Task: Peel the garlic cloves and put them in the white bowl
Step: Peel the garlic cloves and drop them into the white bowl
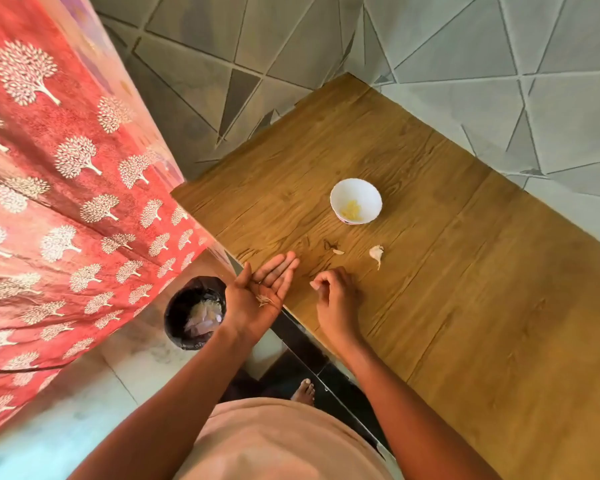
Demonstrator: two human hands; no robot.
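While I stand at the wood tabletop [430, 306], this is what I see.

Left hand [260, 292]: it is palm up at the near edge of the tabletop, fingers straight, so my grip is wide. A few dry bits of garlic skin [264, 300] lie on my palm.

Right hand [333, 296]: it rests on the tabletop just beside my left hand. My fingers are curled in, a narrow grip. Something pale shows at my fingertips, but I cannot tell what it is.

White bowl [356, 200]: it sits on the tabletop, past my hands. Peeled garlic cloves [351, 210] lie in the bottom, yellow and small.

Unpeeled garlic clove [377, 254]: it lies on the tabletop between my right hand and the white bowl, touching neither.

Small skin scrap [337, 251]: it lies on the tabletop, near the unpeeled garlic clove.

Bin [194, 313]: it stands on the floor, below my left hand, with a dark bag and pale scraps inside.

Red cloth [66, 202]: it hangs on my left, with white trees on it.
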